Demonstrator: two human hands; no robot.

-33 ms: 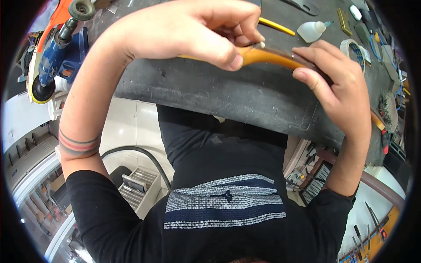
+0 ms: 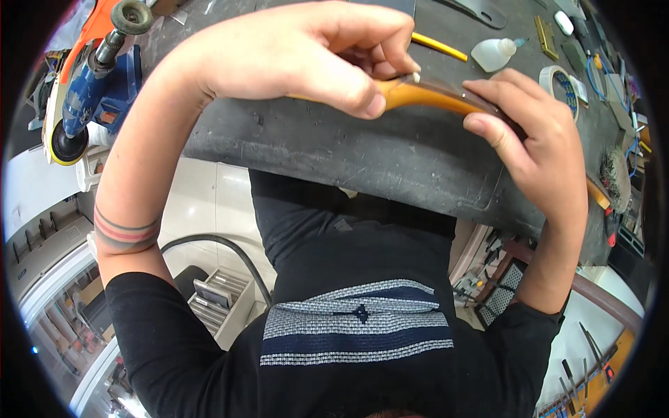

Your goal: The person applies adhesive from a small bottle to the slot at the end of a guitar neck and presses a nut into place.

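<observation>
A long, curved, glossy amber piece with a dark upper face (image 2: 432, 98) is held out above the near side of the dark workbench. My left hand (image 2: 306, 63) is closed around its left part, thumb along the near side and fingers bent over the far side. Beside my left index fingertip, a small white bit (image 2: 416, 77) shows on the piece; whether the finger presses it or only touches it is unclear. My right hand (image 2: 533, 125) grips the right part, thumb on the near side and fingers over the dark face. The fingers partly hide both ends.
On the workbench (image 2: 334, 146) lie a yellow stick (image 2: 439, 46), a small white squeeze bottle (image 2: 495, 53), a roll of tape (image 2: 559, 87) and a brass-coloured bar (image 2: 546, 37). A blue power tool (image 2: 87, 94) stands at the left. A brush (image 2: 616, 177) is at the right edge.
</observation>
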